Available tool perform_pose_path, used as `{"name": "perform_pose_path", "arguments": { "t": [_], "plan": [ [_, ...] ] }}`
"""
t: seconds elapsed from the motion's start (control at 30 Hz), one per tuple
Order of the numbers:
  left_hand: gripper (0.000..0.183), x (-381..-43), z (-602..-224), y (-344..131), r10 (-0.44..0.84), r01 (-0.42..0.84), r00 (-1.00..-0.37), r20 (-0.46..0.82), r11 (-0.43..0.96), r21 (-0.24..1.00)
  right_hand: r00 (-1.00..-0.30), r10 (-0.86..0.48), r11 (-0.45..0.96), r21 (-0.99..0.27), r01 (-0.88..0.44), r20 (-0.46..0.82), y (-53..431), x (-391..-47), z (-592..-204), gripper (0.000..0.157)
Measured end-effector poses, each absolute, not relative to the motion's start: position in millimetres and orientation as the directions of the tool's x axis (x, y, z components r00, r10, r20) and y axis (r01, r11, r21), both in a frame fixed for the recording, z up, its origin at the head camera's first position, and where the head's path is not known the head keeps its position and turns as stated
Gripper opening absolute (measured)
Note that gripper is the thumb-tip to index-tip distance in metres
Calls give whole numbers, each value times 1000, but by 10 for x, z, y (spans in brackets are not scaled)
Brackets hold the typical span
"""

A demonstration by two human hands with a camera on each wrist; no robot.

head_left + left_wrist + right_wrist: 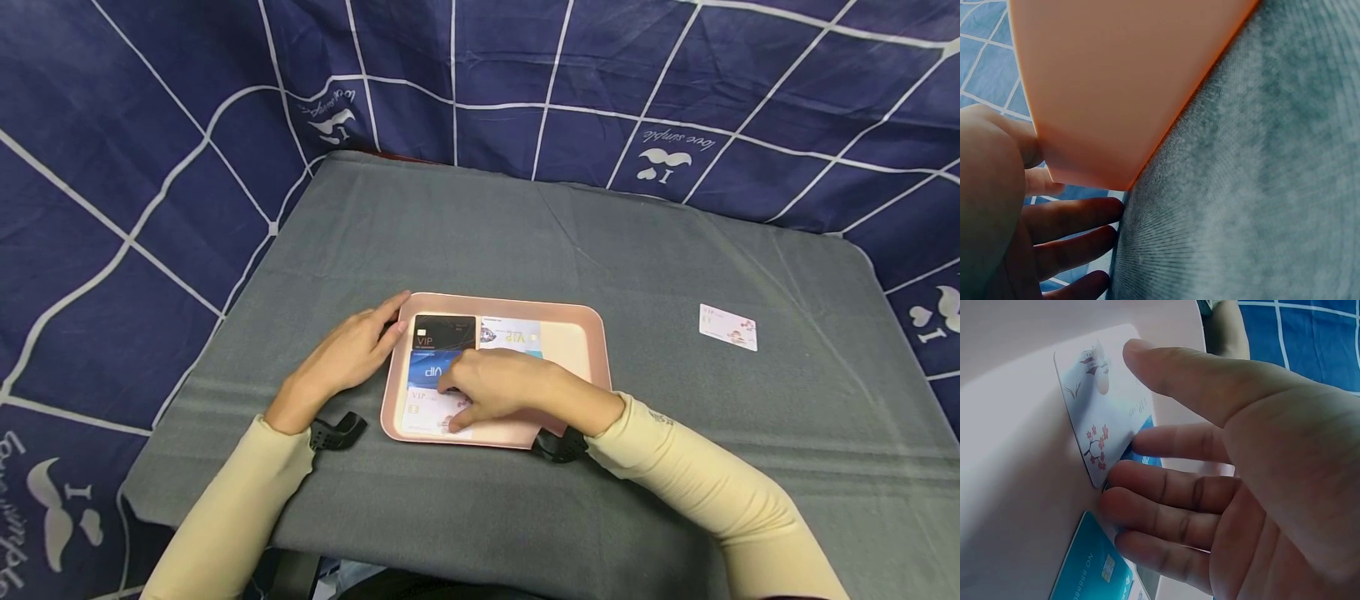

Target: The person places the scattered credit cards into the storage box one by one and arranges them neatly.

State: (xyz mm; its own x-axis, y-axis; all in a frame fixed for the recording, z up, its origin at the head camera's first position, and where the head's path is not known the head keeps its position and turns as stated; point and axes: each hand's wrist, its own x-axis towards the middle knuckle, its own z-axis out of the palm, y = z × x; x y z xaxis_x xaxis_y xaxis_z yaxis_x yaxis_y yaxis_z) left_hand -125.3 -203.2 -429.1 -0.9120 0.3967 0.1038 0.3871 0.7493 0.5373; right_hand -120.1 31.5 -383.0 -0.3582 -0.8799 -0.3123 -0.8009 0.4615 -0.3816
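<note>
A pink tray (594, 333) lies on the table with several cards in it: a black VIP card (435, 332), a whitish VIP card (512, 333), a blue VIP card (422, 369), a pale pink VIP card (417, 412) and a teal card (1092, 569). My right hand (504, 383) is over the cards, thumb and fingertips at the pale pink card, fingers slightly bent. It hides most of the teal card in the head view. My left hand (351, 350) touches the tray's left rim near the far corner, its fingers extended, as the left wrist view shows.
Another pale pink VIP card (727, 327) lies on the grey cloth to the right of the tray. Grey cloth (465, 225) covers the table. Dark blue checked curtains (495, 58) enclose its far and left sides.
</note>
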Motion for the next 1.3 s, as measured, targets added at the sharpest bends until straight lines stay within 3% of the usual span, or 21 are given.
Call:
{"name": "perform_pose_path", "arguments": {
  "t": [0.27, 0.47, 0.7, 0.83, 0.93, 1.3],
  "plan": [
    [47, -1258, -4290, -2028, 398, 396, -910, 118, 746, 535, -318, -896, 424, -377, -824, -311, 321, -1199, -3825, 34],
    [47, -1257, -4286, -2033, 405, 404, -906, 122, 743, 534, -359, -879, 458, -347, -819, -312, 315, -1198, -3818, 43],
    [48, -1259, -4286, -2033, 403, 400, -908, 118, 746, 533, -400, -849, 508, -323, -799, -344, 314, -1200, -3808, 41],
    [48, -1258, -4287, -2028, 400, 392, -910, 107, 748, 536, -414, -840, 521, -312, -794, -349, 326, -1211, -3790, 51],
    [49, -1257, -4291, -2026, 400, 391, -910, 106, 749, 535, -419, -843, 521, -320, -791, -337, 348, -1220, -3765, 58],
    [48, -1248, -4294, -2028, 397, 396, -910, 118, 750, 530, -456, -847, 531, -399, -748, -273, 564, -1245, -3542, 61]
  ]
}}
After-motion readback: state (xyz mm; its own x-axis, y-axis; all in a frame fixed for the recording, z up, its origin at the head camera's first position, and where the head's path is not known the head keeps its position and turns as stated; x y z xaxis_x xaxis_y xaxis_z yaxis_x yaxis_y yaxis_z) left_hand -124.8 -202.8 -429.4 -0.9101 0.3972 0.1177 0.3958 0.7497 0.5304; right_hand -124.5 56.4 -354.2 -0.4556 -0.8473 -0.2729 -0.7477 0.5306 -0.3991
